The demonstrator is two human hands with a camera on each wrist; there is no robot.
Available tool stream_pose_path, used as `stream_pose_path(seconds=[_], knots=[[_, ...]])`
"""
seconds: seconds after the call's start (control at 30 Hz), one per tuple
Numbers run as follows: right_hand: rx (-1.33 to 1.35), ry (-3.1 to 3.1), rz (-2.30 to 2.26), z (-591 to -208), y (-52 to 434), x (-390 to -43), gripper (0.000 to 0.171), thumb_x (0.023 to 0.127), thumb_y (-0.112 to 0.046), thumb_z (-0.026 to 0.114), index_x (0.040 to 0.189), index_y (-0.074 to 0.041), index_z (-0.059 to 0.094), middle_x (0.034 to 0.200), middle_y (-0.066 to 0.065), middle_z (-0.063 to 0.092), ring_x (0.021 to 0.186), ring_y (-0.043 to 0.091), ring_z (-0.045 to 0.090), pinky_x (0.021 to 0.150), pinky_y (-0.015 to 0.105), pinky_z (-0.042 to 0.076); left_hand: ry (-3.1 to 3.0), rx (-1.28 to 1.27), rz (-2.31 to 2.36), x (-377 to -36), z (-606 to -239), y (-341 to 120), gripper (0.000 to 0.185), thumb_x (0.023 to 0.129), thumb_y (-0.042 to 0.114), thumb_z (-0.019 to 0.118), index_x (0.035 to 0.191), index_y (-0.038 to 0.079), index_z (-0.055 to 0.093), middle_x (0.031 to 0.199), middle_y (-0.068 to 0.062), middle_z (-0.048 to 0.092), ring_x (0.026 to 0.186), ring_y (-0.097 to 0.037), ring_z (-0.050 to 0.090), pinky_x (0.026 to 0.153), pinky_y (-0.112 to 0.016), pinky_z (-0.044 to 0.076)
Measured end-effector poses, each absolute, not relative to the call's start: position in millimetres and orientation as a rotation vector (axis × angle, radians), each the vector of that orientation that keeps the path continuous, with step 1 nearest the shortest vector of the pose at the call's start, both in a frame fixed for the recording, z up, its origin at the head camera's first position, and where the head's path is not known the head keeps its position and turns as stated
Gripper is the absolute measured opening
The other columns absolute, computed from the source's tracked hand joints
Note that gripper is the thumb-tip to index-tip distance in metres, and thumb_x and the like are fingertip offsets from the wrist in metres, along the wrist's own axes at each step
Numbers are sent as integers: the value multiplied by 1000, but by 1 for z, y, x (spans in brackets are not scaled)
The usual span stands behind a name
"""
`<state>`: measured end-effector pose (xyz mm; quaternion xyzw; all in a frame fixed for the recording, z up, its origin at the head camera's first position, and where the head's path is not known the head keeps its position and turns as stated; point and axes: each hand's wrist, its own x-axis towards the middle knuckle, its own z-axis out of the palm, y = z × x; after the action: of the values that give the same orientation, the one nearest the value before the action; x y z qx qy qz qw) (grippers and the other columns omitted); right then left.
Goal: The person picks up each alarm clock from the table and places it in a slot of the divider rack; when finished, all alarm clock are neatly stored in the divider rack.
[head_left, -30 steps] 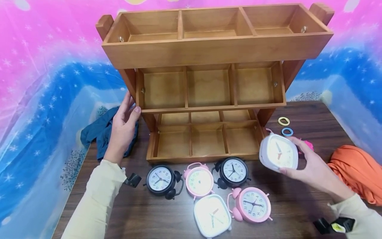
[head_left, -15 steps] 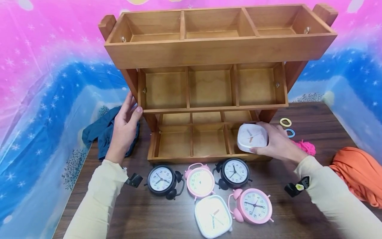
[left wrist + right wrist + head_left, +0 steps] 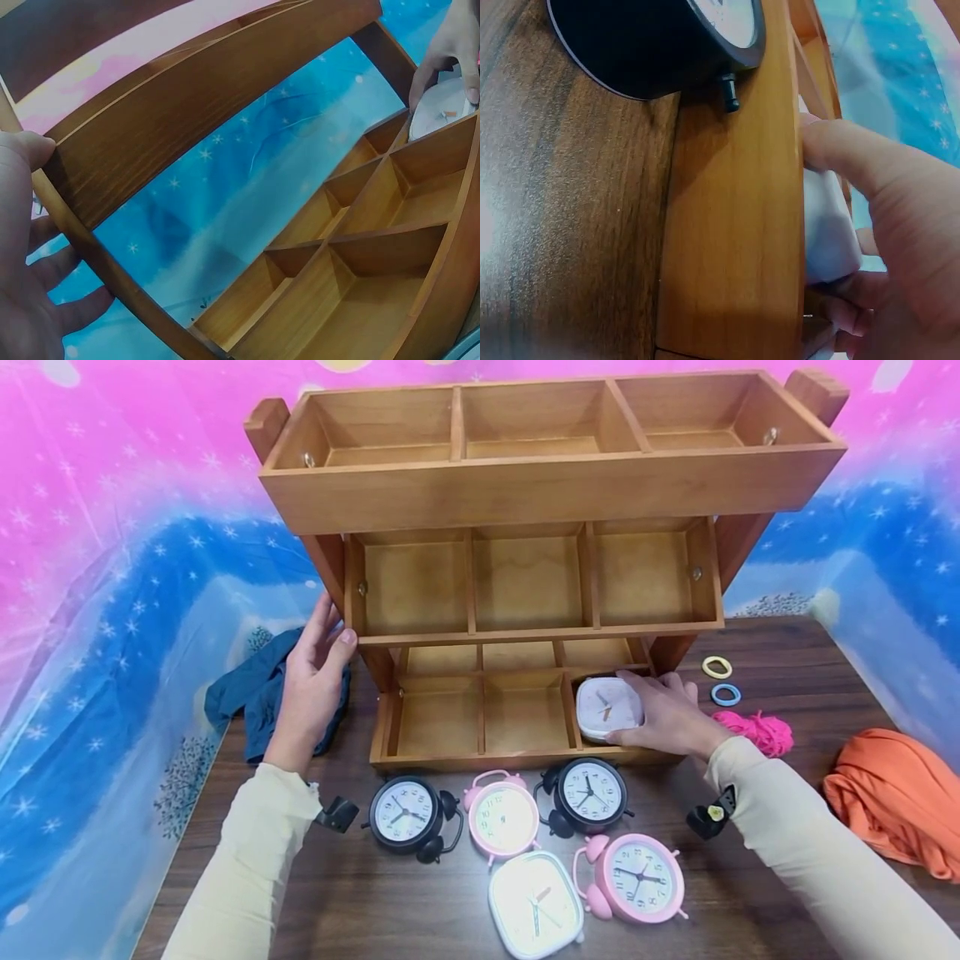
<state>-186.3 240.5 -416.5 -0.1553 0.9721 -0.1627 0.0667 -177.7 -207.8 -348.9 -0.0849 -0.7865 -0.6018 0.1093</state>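
Note:
My right hand (image 3: 651, 717) grips a white square clock (image 3: 607, 707) and has it down in the front right compartment of the bottom tier of a three-tier wooden shelf (image 3: 547, 485). The right wrist view shows the fingers (image 3: 870, 172) curled over the white clock (image 3: 826, 232) behind the shelf's front wall (image 3: 735, 225). My left hand (image 3: 318, 652) rests with straight fingers against the shelf's left post, its thumb at the middle tier's corner. In the left wrist view the left hand (image 3: 22, 247) straddles that post (image 3: 112, 262).
In front of the shelf lie two black round clocks (image 3: 402, 812) (image 3: 588, 791), two pink ones (image 3: 501, 817) (image 3: 637, 877) and another white square clock (image 3: 536, 902). A blue cloth (image 3: 247, 689) lies left; an orange cloth (image 3: 892, 802), pink yarn (image 3: 757, 731) and two hair rings (image 3: 720, 681) lie right.
My right hand carried the white square clock from the table's right side leftward and lowered it into the bottom tier's front right compartment. The left hand stayed on the post.

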Motion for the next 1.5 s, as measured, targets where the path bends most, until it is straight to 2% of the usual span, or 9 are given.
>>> stream_pose_path(seconds=[0.17,0.37,0.6,0.7,0.83,1.0,1.17,1.33,1.5], knots=[[-491,2900,-459,-417,242,-184,92,81,-51,76,153,-10,36,149,24,46,122,43,36,89,53,27,-2314,-242,-1767,-178,-350,-209,63,103,34,50,157,35,19,164,2,22,149,-24,29,118,-43,33],[-483,2865,-667,-412,254,-171,84,90,-46,69,155,-10,30,156,24,32,140,50,27,112,68,22,-2305,-251,-1767,-178,-350,-208,63,103,32,50,157,35,19,164,3,24,149,-24,30,117,-42,34],[-585,2900,-938,-397,263,-128,89,91,-39,70,159,-17,18,160,18,28,143,43,31,109,64,35,-2296,-259,-1779,-176,-347,-209,62,103,31,50,157,34,19,164,2,23,149,-24,29,117,-43,33],[-620,2920,-983,-392,263,-108,91,87,-33,76,159,-24,20,160,11,32,143,37,34,111,53,37,-2287,-257,-1792,-176,-345,-209,63,103,31,51,157,34,20,164,2,23,149,-24,29,118,-43,33],[-655,2932,-962,-395,262,-82,100,80,-32,83,158,-30,20,157,4,37,140,26,39,112,24,33,-2272,-255,-1814,-175,-345,-208,63,103,31,52,157,35,20,164,2,23,149,-24,29,118,-44,33],[-747,2921,-943,-414,261,-55,112,73,-36,87,160,-20,17,153,10,42,134,26,44,106,10,33,-2274,-250,-1811,-175,-346,-206,62,103,30,51,157,34,20,164,3,23,149,-25,30,118,-44,33],[-743,2864,-1012,-433,259,-33,120,70,-40,88,160,-15,12,147,17,46,131,29,42,103,-2,16,-2267,-261,-1815,-177,-346,-204,61,103,31,50,157,35,21,163,4,25,148,-25,31,117,-43,34],[-800,2822,-1015,-445,258,-19,119,67,-44,89,158,-11,20,144,15,48,128,22,41,103,1,19,-2267,-255,-1812,-178,-345,-204,62,103,31,51,157,34,21,163,3,25,148,-23,32,117,-42,35],[-856,2843,-892,-453,255,-11,118,63,-56,87,156,-13,28,142,6,48,126,12,40,98,18,32,-2266,-247,-1817,-177,-347,-205,62,103,30,50,157,34,20,163,3,24,148,-24,32,117,-42,35]])
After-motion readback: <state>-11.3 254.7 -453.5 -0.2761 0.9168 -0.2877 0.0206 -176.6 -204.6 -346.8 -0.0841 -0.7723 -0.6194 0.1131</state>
